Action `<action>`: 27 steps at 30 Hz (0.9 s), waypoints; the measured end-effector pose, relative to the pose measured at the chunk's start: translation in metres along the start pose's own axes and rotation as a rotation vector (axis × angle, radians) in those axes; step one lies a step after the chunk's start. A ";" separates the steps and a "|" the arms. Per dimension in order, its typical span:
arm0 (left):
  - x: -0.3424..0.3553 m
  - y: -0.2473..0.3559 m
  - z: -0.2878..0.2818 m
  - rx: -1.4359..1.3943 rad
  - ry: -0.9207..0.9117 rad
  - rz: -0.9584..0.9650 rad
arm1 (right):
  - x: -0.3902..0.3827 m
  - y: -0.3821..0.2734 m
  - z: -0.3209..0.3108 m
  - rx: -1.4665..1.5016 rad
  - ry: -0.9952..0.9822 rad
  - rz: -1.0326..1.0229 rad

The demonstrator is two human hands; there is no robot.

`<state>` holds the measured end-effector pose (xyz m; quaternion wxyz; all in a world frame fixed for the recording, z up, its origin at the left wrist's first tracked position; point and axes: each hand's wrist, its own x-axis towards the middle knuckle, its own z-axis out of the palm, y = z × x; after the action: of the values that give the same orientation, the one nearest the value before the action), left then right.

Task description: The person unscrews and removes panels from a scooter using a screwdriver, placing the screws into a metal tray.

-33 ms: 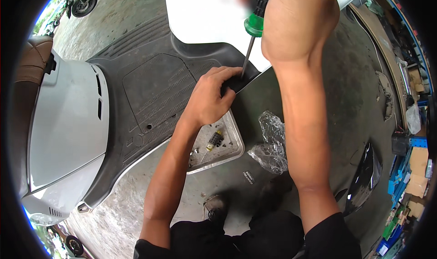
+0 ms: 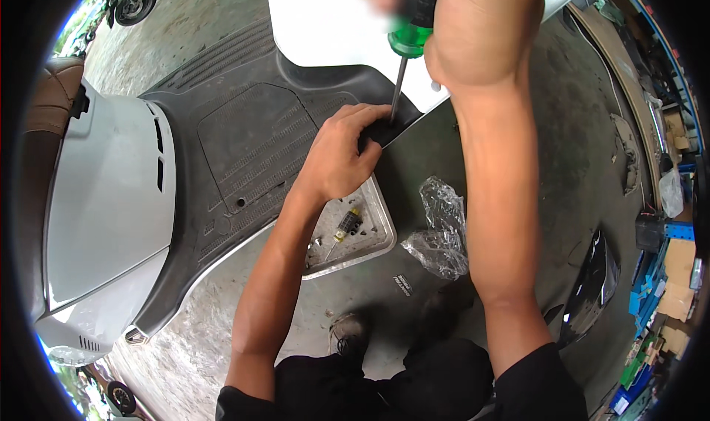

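Note:
High at the top, my right hand point(image 2: 484, 29) is closed around the screwdriver's handle point(image 2: 409, 38), green at its lower end and black above. The steel shaft point(image 2: 399, 87) points down to the black corner of the scooter's floorboard point(image 2: 255, 136), beside the white front panel point(image 2: 325, 22). Its tip is hard to make out. My left hand point(image 2: 342, 151) lies over the floorboard's edge, index finger reaching to the lower shaft, thumb apart. The right fingers are partly hidden and blurred.
Below my left hand, a metal tray point(image 2: 381, 245) holds a small screwdriver point(image 2: 347, 225) and loose small parts. Crumpled clear plastic point(image 2: 438, 236) lies on the floor beside it. A glossy black panel point(image 2: 592, 292) is at the right, near shelving with boxes point(image 2: 677, 262). A motorcycle wheel point(image 2: 135, 11) stands upper left.
The screwdriver's handle has shifted slightly up and left, and my right hand has turned a little with it. My left hand keeps its place at the shaft.

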<state>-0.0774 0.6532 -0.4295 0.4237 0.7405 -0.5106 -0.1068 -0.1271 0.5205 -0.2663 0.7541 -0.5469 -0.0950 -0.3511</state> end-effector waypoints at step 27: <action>0.000 -0.011 0.006 0.059 0.035 -0.017 | -0.069 0.084 -0.030 -0.068 -0.172 0.124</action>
<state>-0.0736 0.6519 -0.4412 0.4100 0.7586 -0.4997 -0.0822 -0.1315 0.5357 -0.3782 0.7443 -0.6053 -0.1133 -0.2586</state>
